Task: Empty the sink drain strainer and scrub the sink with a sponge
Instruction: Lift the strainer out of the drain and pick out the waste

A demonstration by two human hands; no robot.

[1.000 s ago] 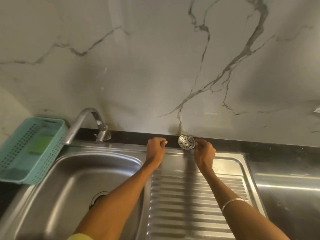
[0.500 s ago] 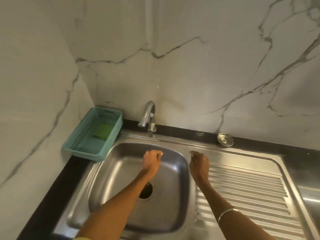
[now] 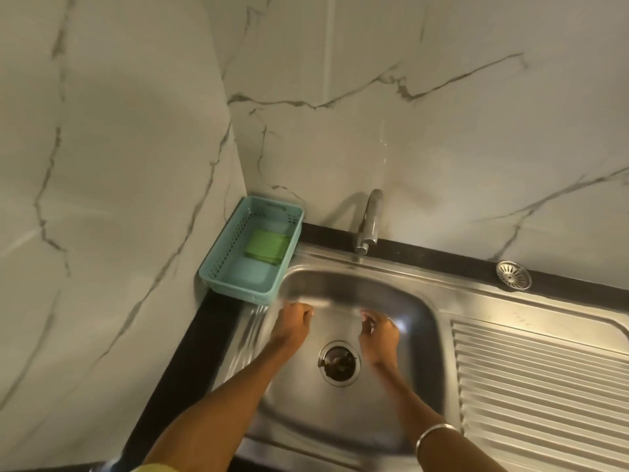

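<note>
The round metal drain strainer [image 3: 513,274] lies on the black ledge behind the draining board, far right of both hands. A green sponge [image 3: 267,246] rests inside the teal basket [image 3: 218,260] at the sink's back left corner. The steel sink [image 3: 401,301] has an uncovered drain hole [image 3: 339,363] in its floor. My left hand [image 3: 292,322] hovers over the basin's left side, fingers curled, holding nothing. Just right of the drain hole, my right hand [image 3: 379,330] hangs over the basin with fingers loosely curled and nothing in it.
A chrome tap [image 3: 369,221] stands at the back of the sink, spout over the basin. The ribbed draining board [image 3: 541,386] lies to the right. Marble walls close in at the back and left. A black counter edge [image 3: 190,338] runs along the left.
Both hands left the strainer on the back ledge and moved left and down over the basin. The view swung left, bringing the basket and sponge closer to centre.
</note>
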